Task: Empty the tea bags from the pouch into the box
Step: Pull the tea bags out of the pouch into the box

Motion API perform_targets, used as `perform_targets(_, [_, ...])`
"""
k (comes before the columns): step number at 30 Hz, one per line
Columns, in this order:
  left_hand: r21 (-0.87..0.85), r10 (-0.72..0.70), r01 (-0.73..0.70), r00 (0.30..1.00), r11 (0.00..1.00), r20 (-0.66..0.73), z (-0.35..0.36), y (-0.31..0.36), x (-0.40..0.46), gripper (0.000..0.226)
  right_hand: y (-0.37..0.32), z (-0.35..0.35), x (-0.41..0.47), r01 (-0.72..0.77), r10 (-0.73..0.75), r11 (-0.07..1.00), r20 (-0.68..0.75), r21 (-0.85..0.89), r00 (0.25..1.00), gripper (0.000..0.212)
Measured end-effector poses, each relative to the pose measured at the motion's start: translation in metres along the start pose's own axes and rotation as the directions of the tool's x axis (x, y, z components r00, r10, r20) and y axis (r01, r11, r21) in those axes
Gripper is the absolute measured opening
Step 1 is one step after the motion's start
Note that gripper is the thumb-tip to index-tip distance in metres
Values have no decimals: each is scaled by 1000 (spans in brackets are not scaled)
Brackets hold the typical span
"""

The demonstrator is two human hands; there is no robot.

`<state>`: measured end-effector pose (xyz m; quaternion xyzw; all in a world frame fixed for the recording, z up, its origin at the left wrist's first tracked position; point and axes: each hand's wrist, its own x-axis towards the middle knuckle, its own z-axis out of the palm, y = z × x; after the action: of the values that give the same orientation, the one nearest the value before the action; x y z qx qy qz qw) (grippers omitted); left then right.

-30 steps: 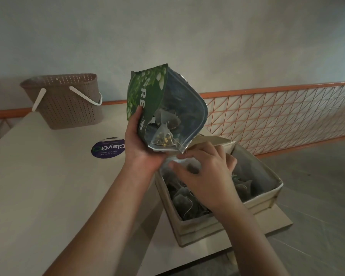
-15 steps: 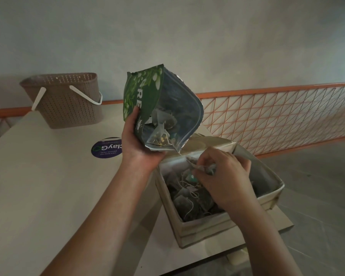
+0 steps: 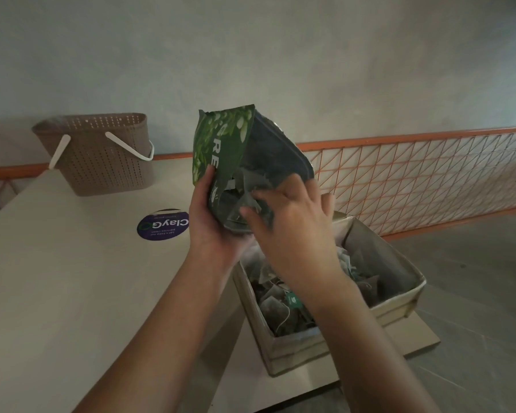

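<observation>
We grip pouch (image 3: 221, 162) in left hand (image 3: 212, 231), mouth tilted toward right hand (image 3: 292, 231); right fingers (image 3: 252, 211) reach inside, grasp unclear; box (image 3: 399, 305) directly below.

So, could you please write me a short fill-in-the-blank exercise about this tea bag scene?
1. The left hand holds the green ____ tilted over the box.
2. The right hand reaches into the pouch's ____.
3. The box already holds loose ____.
4. The perforated basket has ____ handles.

Missing words: pouch; opening; tea bags; white
</observation>
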<state>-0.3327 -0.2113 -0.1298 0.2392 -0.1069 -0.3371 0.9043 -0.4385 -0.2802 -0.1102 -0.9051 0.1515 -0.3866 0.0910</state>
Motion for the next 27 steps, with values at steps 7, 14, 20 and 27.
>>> perform_targets(7, [55,67,-67,998,996,-4,-4,0,-2,44,-3,12,-8,-2,1,1000,103,12,995,28])
perform_targets(14, [11,-40,40,999,999,18,-4,2,2,61,18,-22,-12,-184,119,817,152,546,981,20])
perform_targets(20, [-95,-80,88,993,992,84,-10,4,12,60,54,-45,-15,-274,266,716,113,642,957,20])
perform_targets(27, [-104,-122,135,985,985,125,-2,-3,8,66,48,-31,-27,-283,202,924,302,256,932,25])
